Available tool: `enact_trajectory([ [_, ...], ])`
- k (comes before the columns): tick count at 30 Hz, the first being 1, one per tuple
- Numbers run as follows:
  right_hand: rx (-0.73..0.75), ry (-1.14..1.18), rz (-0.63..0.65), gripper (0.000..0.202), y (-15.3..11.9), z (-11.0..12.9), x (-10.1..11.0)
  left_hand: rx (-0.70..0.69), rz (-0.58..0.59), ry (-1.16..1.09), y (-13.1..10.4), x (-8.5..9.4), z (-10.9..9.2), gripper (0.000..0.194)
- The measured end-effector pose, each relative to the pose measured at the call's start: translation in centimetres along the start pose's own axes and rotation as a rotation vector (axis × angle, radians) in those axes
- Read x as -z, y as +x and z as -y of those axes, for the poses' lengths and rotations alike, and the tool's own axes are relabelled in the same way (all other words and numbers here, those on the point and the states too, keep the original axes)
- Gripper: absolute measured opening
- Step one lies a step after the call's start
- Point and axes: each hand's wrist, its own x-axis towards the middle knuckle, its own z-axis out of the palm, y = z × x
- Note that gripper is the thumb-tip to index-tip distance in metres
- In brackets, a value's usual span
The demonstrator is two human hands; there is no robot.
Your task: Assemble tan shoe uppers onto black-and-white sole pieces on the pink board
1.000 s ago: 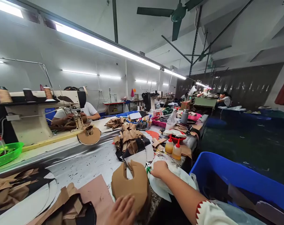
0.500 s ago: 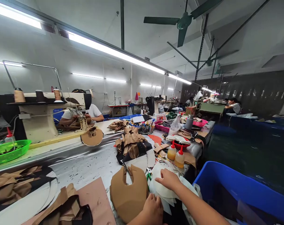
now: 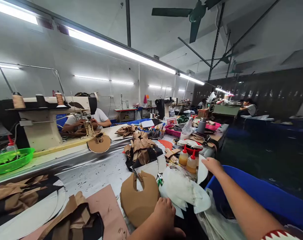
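Note:
My right hand [image 3: 213, 165] pinches the edge of a thin, curved white piece [image 3: 202, 169], held up beside the glue bottles. My left hand [image 3: 165, 213] rests with curled fingers at the right edge of a stack of brown, rounded pieces [image 3: 138, 203] with a slot at the top. Whatever lies under those fingers is hidden. Just beyond it spreads a loose pile of white backing pieces [image 3: 178, 185], partly over black material. Green-handled snips [image 3: 160, 180] lie between the brown stack and the white pile.
A blue bin [image 3: 251, 190] stands to the right of the table. Two red-capped bottles [image 3: 191, 162] stand past the white pile. Brown and black cut parts [image 3: 142, 150] are heaped mid-table. At left, a person works at a sewing machine [image 3: 43, 123].
My right hand has moved right and up from the white pile, carrying a white piece toward the blue bin's edge. My left hand has stayed by the brown stack.

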Motion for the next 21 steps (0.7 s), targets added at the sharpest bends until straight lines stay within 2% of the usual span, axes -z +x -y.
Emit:
enact_trajectory([
  [2, -0.034, -0.042, -0.028, 0.028, -1.4, 0.3, 1.9, 0.047, -0.131, -0.323, 0.2, 1.1, -0.6, 0.057],
  [4, 0.103, -0.065, -0.037, 0.019, -4.1, 3.2, 2.0, 0.073, -0.251, -0.534, 0.3, 2.2, -0.8, 0.051],
  [6, 0.51, -0.108, -0.023, 0.017, -7.5, 7.4, 0.8, 0.107, -0.362, -0.713, -0.2, 3.4, -0.4, 0.057],
  [8, 0.96, -0.041, 0.056, 0.016, -10.6, 11.7, -0.8, 0.176, -0.482, -0.923, -1.9, 4.9, 0.7, 0.063],
  [9, 1.121, 0.031, 0.076, 0.018, -11.7, 13.5, -1.4, 0.219, -0.545, -1.017, -3.3, 5.7, 1.6, 0.063],
  [10, 1.216, 0.125, 0.079, 0.021, -12.5, 15.2, -2.0, 0.265, -0.611, -1.097, -5.1, 6.6, 2.5, 0.063],
  [11, 1.235, 0.233, 0.065, 0.026, -12.9, 16.7, -2.5, 0.312, -0.677, -1.163, -7.2, 7.4, 3.5, 0.062],
  [12, 1.186, 0.347, 0.053, 0.03, -13.2, 18.1, -3.1, 0.357, -0.74, -1.214, -9.6, 8.2, 4.3, 0.061],
  [13, 1.091, 0.458, 0.076, 0.033, -13.3, 19.5, -3.8, 0.401, -0.796, -1.252, -12.2, 8.9, 5.1, 0.06],
  [14, 0.981, 0.555, 0.152, 0.033, -13.5, 20.8, -4.8, 0.443, -0.846, -1.287, -14.7, 9.4, 5.6, 0.059],
  [15, 0.877, 0.64, 0.282, 0.031, -13.9, 22.1, -5.9, 0.478, -0.89, -1.323, -17.3, 9.7, 6.0, 0.058],
  [17, 0.714, 0.786, 0.652, 0.025, -15.6, 24.5, -8.7, 0.546, -0.951, -1.368, -22.0, 9.7, 6.5, 0.056],
  [18, 0.646, 0.84, 0.827, 0.024, -16.9, 25.5, -10.1, 0.601, -0.943, -1.323, -24.1, 9.4, 6.8, 0.054],
  [19, 0.591, 0.871, 0.955, 0.023, -18.2, 26.4, -11.4, 0.67, -0.903, -1.227, -26.0, 8.9, 7.1, 0.052],
  [21, 0.538, 0.847, 1.058, 0.021, -20.7, 27.6, -13.4, 0.815, -0.761, -0.951, -29.1, 7.7, 7.8, 0.048],
])
